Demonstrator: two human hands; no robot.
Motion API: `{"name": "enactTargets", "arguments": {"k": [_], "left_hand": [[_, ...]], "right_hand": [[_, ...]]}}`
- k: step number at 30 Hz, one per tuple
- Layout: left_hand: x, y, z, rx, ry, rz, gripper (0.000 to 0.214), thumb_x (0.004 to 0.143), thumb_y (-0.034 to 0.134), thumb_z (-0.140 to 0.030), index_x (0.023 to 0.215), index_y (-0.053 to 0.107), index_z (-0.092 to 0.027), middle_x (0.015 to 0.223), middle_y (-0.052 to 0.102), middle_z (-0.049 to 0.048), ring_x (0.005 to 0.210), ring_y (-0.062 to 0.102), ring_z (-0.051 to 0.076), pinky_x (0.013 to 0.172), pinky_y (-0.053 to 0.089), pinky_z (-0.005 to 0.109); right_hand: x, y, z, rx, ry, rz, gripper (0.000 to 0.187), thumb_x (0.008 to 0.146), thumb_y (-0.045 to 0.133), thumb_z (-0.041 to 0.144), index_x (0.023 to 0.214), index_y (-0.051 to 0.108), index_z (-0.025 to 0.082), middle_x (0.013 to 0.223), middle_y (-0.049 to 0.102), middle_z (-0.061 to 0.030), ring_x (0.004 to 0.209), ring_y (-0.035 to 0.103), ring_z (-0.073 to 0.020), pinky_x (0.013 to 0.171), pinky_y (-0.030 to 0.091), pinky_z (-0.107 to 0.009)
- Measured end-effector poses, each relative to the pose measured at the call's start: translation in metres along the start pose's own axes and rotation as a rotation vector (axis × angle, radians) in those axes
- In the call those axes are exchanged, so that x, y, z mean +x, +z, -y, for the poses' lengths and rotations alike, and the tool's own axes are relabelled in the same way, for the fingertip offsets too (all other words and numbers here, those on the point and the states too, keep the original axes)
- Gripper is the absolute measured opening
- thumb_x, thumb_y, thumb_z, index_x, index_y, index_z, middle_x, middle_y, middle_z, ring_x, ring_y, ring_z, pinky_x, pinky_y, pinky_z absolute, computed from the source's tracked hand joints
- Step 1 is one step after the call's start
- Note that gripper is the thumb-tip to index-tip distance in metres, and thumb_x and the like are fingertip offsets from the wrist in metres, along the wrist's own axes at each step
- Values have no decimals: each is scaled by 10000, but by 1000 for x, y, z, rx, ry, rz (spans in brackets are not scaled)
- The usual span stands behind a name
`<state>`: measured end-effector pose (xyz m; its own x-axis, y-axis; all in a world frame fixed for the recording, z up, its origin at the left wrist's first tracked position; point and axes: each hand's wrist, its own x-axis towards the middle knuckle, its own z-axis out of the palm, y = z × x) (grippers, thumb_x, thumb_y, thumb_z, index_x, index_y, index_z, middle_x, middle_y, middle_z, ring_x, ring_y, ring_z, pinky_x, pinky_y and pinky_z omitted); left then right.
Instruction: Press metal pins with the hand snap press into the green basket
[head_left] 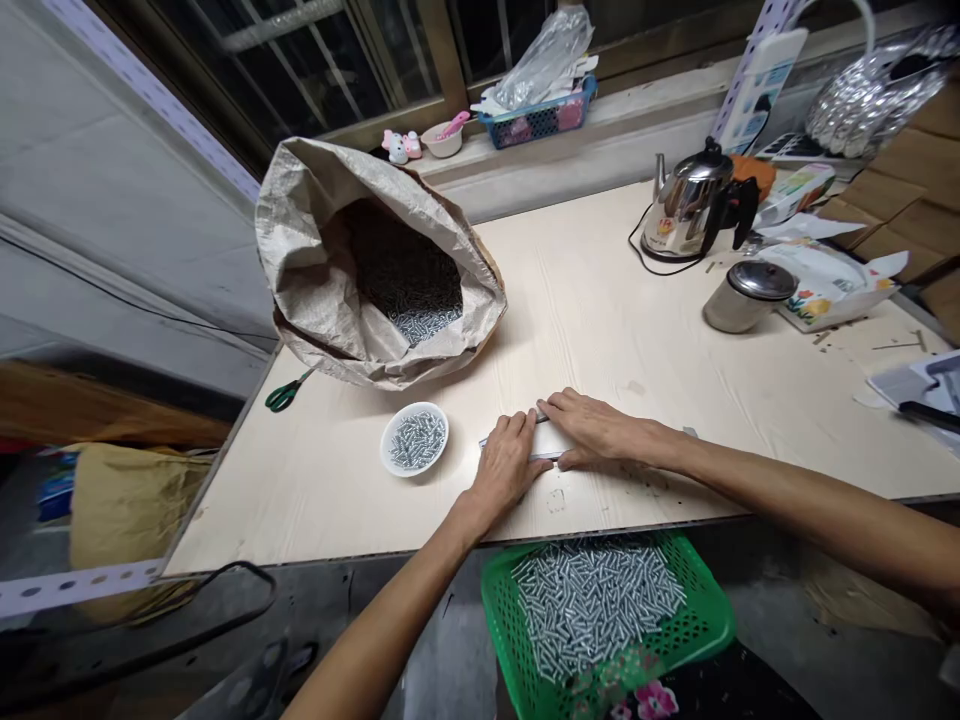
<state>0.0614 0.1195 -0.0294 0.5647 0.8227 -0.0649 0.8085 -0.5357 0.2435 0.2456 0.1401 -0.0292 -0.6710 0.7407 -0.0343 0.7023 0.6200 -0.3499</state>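
Near the front edge of the table, a small flat whitish piece with grey metallic edges lies under both my hands. My left hand is closed over its left part, fingertips at the far edge and thumb along the near edge. On the right end, my right hand grips it the same way. The palms and fingers hide much of the piece. Left of my hands stands a white bowl of small silvery screws. Below the table edge, a green basket holds many longer silvery screws.
A large open woven sack with metal pieces inside stands at the back left. Green-handled scissors lie beside it. A steel kettle, a lidded jar and a flowered packet stand at the right. A blue basket sits on the windowsill.
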Motion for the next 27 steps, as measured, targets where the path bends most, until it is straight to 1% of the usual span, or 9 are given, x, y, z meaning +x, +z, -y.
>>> {"name": "enactTargets", "arguments": {"k": [3,8,12,15,16,18,20,23,27], "left_hand": [[4,-1,2,30,-4,16,462,826,639,-330,1222,468,-163,1081,567,92,995,489,246,835,458,397],[-5,2,-6,1,-76,-32,162,891,551,-306,965,592,-168,924,589,52,888,497,212,761,446,346],[-3,7,-10,13,-116,-34,163,907,521,-288,855,611,-162,872,602,59,877,508,214,764,443,347],[-4,9,-13,8,-143,-46,166,892,544,-285,976,608,-157,933,617,75,926,519,234,796,454,372],[-7,9,-14,-4,-155,-86,225,880,564,-283,1065,586,-156,1007,615,87,972,517,242,824,454,386],[-19,7,-16,-44,-170,-217,403,860,597,-279,1232,500,-157,1191,563,119,1098,484,260,901,436,417],[-39,5,-15,-99,-211,-373,454,874,575,-272,1297,453,-160,1274,513,131,1163,453,259,952,412,418],[-73,1,-6,-186,-398,-498,292,920,478,-273,1175,564,-161,1101,587,109,1044,514,236,890,435,378],[-94,0,10,-247,-611,-351,264,893,494,-328,799,664,-149,817,604,81,854,547,223,765,433,331]], "right_hand": [[-4,-3,-2,-37,58,15,393,726,770,338,991,575,123,992,553,-115,892,485,-234,725,440,-334],[-1,9,-1,-96,-25,5,71,877,594,199,821,573,160,854,577,-68,819,497,-194,702,418,-308],[0,19,0,-98,-59,-48,162,926,486,163,778,552,174,804,574,-55,777,496,-187,684,414,-317],[-3,19,-2,-88,-41,-101,55,887,570,214,855,565,170,862,576,-67,815,501,-204,712,430,-337],[-5,17,-3,-79,-39,-120,131,857,622,255,935,567,165,921,576,-79,854,504,-216,734,438,-350],[-10,14,-4,-52,-53,-167,461,776,717,360,1139,515,160,1103,543,-120,991,492,-259,807,446,-399],[-16,11,-3,-28,-85,-218,665,740,740,422,1274,426,180,1260,466,-150,1124,437,-300,880,425,-458],[-24,14,8,1,-80,-274,582,800,683,381,1292,420,215,1270,468,-131,1134,424,-298,889,417,-475],[-26,34,30,37,36,-312,347,852,620,281,1167,515,184,1086,541,-96,974,473,-245,793,434,-384]]}}
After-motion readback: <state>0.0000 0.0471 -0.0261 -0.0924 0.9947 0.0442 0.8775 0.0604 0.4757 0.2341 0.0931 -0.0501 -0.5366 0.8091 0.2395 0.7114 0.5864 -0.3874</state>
